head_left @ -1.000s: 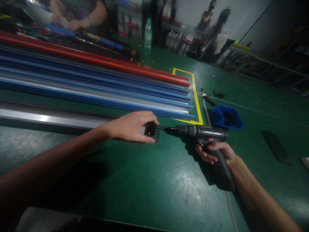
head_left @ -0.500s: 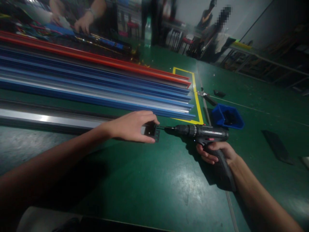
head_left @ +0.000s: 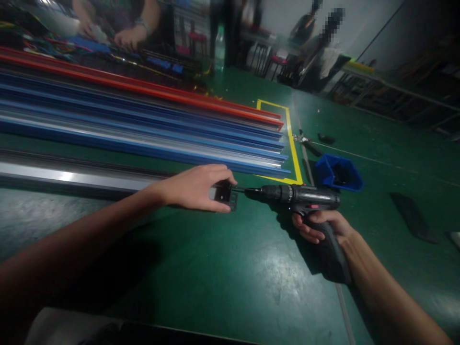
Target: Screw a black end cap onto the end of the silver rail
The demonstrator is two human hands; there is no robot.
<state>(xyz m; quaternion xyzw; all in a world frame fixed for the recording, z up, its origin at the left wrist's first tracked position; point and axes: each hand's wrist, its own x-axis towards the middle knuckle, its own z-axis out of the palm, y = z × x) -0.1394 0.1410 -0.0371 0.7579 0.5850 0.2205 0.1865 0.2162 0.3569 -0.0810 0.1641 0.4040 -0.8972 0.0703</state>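
Observation:
My left hand grips the right end of a long grey metal profile, thumb and fingers on either side of a black end piece. In my right hand is a black cordless drill, held by its handle and pointing left. The drill's thin bit reaches the upper part of the end piece; the exact contact point is too small to make out. Blue profiles and a red profile lie side by side beyond the grey one.
Right of the yellow tape outline are a blue bin with dark parts, a tool and a dark flat piece. A green bottle stands farther back. Another person's hands are at the upper left.
The other person's hands have shifted slightly, and the blue-marked dark item near them has moved left. My hands and the drill look unchanged.

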